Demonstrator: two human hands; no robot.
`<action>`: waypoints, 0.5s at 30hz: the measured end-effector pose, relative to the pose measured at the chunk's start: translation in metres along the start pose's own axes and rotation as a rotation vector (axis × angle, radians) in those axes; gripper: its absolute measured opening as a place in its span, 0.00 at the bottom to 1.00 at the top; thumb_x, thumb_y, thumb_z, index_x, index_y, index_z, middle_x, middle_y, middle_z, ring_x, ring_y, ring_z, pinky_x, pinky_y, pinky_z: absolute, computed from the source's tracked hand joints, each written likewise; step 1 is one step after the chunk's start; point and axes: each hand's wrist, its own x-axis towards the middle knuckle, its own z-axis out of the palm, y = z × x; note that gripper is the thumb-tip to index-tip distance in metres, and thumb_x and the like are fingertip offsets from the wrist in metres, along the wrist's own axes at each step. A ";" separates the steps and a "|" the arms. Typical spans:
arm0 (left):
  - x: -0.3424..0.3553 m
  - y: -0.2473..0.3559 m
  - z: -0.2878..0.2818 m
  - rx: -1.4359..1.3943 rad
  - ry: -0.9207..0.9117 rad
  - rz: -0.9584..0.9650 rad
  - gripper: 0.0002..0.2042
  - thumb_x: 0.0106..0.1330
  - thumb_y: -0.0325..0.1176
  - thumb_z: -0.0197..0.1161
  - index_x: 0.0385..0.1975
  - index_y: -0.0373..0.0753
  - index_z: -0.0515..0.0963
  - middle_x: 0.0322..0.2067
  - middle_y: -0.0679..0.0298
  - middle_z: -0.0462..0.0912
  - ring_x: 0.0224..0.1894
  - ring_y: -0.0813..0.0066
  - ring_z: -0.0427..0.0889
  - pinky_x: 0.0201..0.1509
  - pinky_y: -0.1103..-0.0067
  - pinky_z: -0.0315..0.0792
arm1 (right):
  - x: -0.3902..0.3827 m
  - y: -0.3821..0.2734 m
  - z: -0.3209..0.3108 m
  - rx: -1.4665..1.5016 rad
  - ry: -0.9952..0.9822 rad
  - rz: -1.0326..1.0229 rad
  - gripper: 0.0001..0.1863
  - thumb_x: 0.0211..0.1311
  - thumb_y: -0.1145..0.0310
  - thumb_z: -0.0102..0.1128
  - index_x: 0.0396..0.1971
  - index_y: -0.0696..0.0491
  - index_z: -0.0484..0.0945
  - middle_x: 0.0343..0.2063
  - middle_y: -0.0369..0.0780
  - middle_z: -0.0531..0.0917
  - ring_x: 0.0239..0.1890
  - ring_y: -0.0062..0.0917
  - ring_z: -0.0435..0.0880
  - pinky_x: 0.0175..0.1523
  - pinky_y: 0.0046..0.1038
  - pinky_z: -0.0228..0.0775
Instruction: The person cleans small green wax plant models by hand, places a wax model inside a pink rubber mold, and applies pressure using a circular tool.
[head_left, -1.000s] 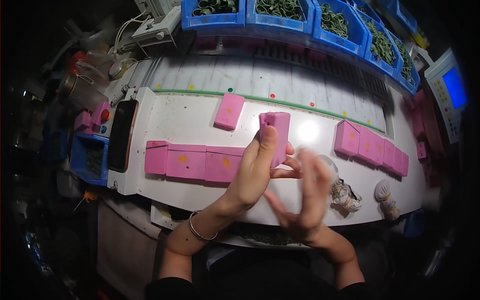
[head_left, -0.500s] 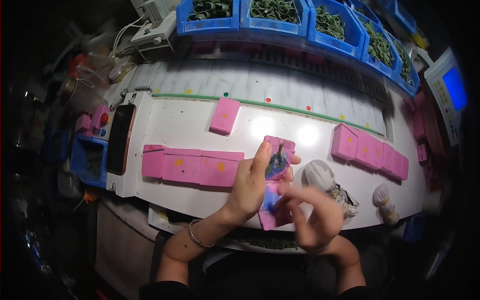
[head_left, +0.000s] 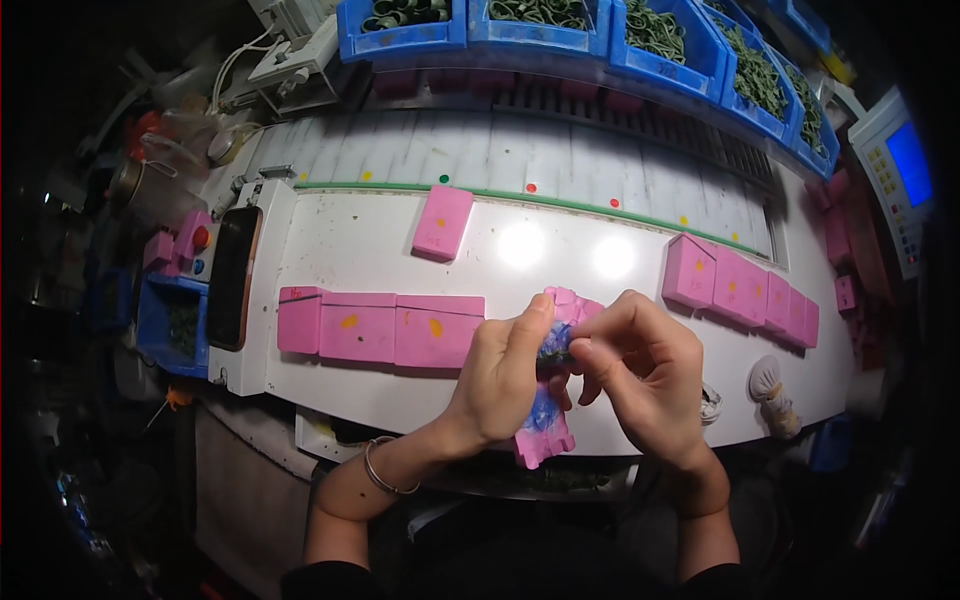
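My left hand [head_left: 498, 378] grips a pink mould half [head_left: 566, 303], thumb along its near edge. Blue stain and something dark green show in its hollow. Just below it is a second pink mould piece [head_left: 543, 440], also stained blue inside; my left fingers behind it are partly hidden. My right hand [head_left: 650, 375] is closed in a pinch at the hollow of the upper half, thumb and index fingertip together. What lies between those fingertips is too small to make out.
Closed pink mould blocks [head_left: 358, 328] line up at the left, and more pink blocks [head_left: 740, 285] at the right. One block [head_left: 442, 223] lies farther back. A pale cloth pouch [head_left: 766, 385] sits near the right edge. Blue bins [head_left: 668, 68] of green pieces stand behind.
My right hand has moved up from the lower mould piece to the upper one, and its fingers have closed into a pinch. It now covers most of the larger cloth bundle.
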 end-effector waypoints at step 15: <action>-0.025 -0.012 0.000 0.100 -0.104 0.302 0.18 0.57 0.26 0.66 0.48 0.31 0.76 0.39 0.63 0.73 0.33 0.81 0.74 0.37 0.85 0.70 | -0.024 0.016 -0.002 -0.669 0.263 -0.684 0.12 0.48 0.85 0.63 0.36 0.64 0.78 0.25 0.44 0.80 0.19 0.24 0.77 0.21 0.19 0.68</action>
